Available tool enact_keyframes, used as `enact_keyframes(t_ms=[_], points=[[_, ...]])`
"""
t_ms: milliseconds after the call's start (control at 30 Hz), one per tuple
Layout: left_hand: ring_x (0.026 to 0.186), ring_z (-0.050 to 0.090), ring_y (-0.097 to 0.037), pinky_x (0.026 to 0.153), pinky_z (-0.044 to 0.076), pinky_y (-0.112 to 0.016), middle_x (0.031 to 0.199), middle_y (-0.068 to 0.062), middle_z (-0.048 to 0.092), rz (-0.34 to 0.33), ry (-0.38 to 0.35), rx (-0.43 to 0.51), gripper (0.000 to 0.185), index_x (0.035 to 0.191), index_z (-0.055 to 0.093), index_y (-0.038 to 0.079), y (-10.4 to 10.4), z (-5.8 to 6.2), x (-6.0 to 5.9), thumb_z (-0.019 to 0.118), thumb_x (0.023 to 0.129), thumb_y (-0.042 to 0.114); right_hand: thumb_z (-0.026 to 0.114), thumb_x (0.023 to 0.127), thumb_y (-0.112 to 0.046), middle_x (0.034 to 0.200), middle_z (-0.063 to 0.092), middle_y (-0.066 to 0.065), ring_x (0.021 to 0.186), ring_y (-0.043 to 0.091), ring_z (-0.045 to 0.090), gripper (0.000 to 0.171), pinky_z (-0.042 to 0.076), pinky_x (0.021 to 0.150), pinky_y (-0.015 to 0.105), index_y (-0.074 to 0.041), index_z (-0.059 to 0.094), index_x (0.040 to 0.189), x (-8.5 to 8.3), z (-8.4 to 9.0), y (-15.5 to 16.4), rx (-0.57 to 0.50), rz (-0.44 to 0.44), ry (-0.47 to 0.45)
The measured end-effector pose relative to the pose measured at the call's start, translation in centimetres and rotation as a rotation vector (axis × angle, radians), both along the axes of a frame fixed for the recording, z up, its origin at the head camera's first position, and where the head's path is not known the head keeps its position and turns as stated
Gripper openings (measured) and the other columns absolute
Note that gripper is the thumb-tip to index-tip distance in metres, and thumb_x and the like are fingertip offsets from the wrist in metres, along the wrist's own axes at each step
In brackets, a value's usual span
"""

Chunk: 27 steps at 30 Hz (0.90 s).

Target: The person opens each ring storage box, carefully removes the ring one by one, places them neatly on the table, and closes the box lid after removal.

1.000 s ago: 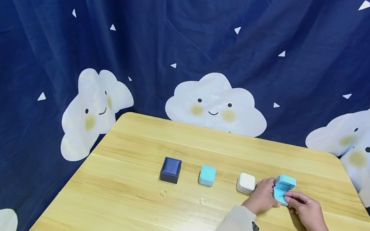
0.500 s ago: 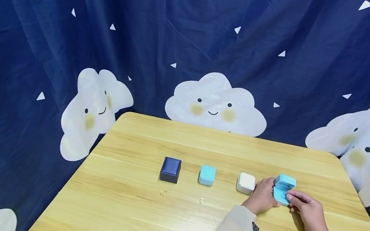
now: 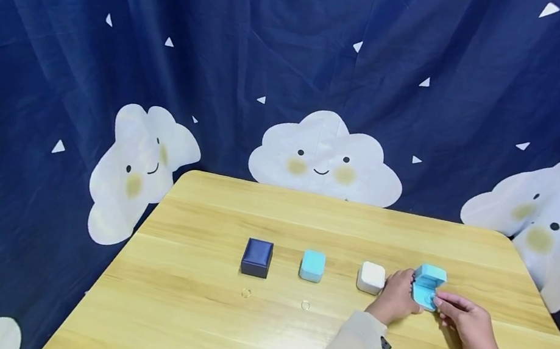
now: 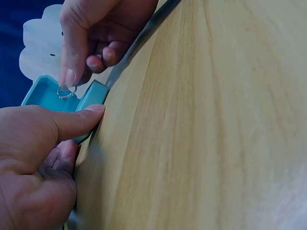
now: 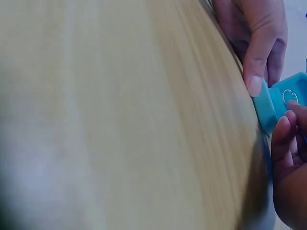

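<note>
A light blue ring box (image 3: pixel 430 276) stands with its lid raised at the right of the table. My left hand (image 3: pixel 395 297) grips its base from the left side, the thumb along the front wall in the left wrist view. The thumb and finger of my right hand (image 3: pixel 471 329) pinch a thin ring (image 4: pixel 66 97) at the box opening. In the right wrist view the ring, studded with small stones, stands upright against the blue interior. The right fingertips cover part of it there.
To the left, in a row, are a white box (image 3: pixel 371 277), a second light blue box (image 3: pixel 312 266) and a dark blue box (image 3: pixel 257 258), all closed. Two rings lie before them, one silvery (image 3: pixel 305 305), one gold-coloured (image 3: pixel 246 293). A dark blue cloud-print curtain (image 3: pixel 244 57) hangs behind the table (image 3: pixel 165 328).
The right fingertips have shifted slightly rightward from the middle of the box opening, still pinching the ring. My left hand keeps its grip on the box.
</note>
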<state>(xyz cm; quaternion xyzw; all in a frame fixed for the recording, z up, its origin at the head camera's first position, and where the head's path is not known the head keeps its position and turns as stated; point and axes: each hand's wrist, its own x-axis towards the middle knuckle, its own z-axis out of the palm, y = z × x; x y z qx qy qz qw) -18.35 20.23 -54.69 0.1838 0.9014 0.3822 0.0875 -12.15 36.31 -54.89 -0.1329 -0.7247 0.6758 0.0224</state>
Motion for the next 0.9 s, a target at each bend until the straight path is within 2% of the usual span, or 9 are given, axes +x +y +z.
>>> enact_keyframes(t_ms=[133,233,400,467,567,767,900], points=[[0.112,0.054,-0.005,0.099,0.044,-0.019,0.124,0.01,0.062,0.005,-0.005,-0.004,0.073,0.136,0.056,0.019,0.0,-0.2,-0.1,0.091,0.073,0.02,0.074,0.093,-0.018,0.081,0.071,-0.011,0.069,0.005,0.061,0.009,0.055,0.06,0.023,-0.017,0.079,0.1,1.0,0.5,-0.2,0.102,0.011,-0.063],[0.112,0.054,-0.004,0.099,0.044,-0.019,0.123,0.011,0.062,-0.001,-0.004,-0.013,0.072,0.136,0.056,0.018,0.0,-0.3,-0.1,0.091,0.074,0.02,0.073,0.093,-0.022,0.081,0.07,-0.013,0.07,0.004,0.06,0.014,0.055,0.061,0.024,-0.014,0.078,0.104,1.9,0.8,-0.3,0.206,0.031,-0.117],[0.115,0.053,-0.005,0.1,0.043,-0.019,0.127,0.01,0.061,0.002,-0.012,-0.034,0.076,0.141,0.053,0.019,0.2,-0.4,-0.2,0.091,0.074,0.023,0.071,0.095,-0.023,0.082,0.07,-0.012,0.07,0.005,0.059,0.032,0.054,0.062,0.026,0.002,0.072,0.114,3.3,1.0,-0.5,0.339,0.103,-0.179],[0.116,0.053,-0.005,0.1,0.043,-0.019,0.129,0.01,0.06,0.003,-0.016,-0.045,0.077,0.141,0.052,0.019,0.2,-0.3,-0.2,0.091,0.075,0.024,0.07,0.095,-0.019,0.082,0.07,-0.01,0.069,0.006,0.059,0.035,0.054,0.061,0.026,0.008,0.069,0.116,3.6,0.9,-0.7,0.37,0.123,-0.182],[0.117,0.053,-0.005,0.1,0.043,-0.019,0.13,0.01,0.06,0.004,-0.015,-0.052,0.077,0.142,0.052,0.019,0.3,-0.2,-0.3,0.091,0.075,0.025,0.069,0.095,-0.016,0.081,0.07,-0.007,0.068,0.007,0.059,0.034,0.053,0.06,0.027,0.01,0.067,0.117,3.9,1.1,-0.9,0.41,0.133,-0.185],[0.114,0.053,-0.004,0.099,0.043,-0.019,0.128,0.01,0.061,0.002,0.022,-0.048,0.076,0.141,0.053,0.019,0.2,0.1,-0.5,0.091,0.075,0.024,0.068,0.096,-0.019,0.077,0.065,0.0,0.065,0.009,0.056,0.032,0.051,0.058,0.028,0.007,0.069,0.115,3.9,1.5,-1.5,0.466,0.169,-0.216],[0.113,0.053,-0.005,0.098,0.043,-0.018,0.127,0.011,0.06,0.006,-0.003,-0.05,0.077,0.14,0.053,0.02,0.2,0.0,-0.2,0.091,0.074,0.024,0.067,0.096,-0.018,0.076,0.063,0.001,0.065,0.01,0.056,0.029,0.051,0.058,0.027,0.006,0.071,0.113,4.1,1.5,-1.8,0.475,0.186,-0.251]])
